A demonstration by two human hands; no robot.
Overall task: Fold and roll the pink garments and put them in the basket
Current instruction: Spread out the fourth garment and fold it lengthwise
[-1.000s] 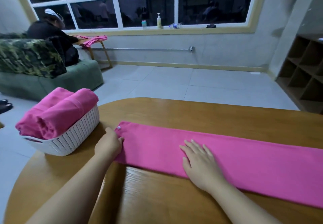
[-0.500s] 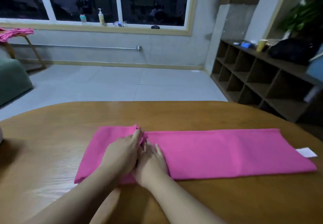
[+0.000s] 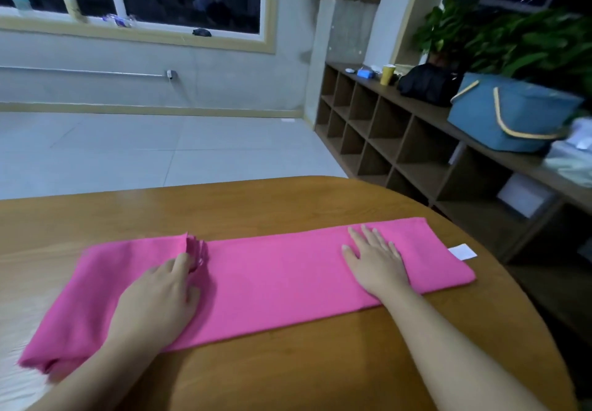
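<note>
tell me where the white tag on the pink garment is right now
In the head view, the white tag sticks out from the right end of the pink garment on the wooden table, just right of the right hand pressing the cloth flat.

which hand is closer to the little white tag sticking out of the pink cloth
Right. The right hand rests flat on the folded pink fabric garment near the end where the small white tag sticks out; the left hand presses the cloth far from it, at the folded-over end.

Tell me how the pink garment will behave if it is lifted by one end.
Probably floppy: the garment lies flat and thin on the table, with soft ruffles by the left hand. Likely light and apt to unfold, since its layers look held only by both flat hands; the right hand presses near the tag.
</note>
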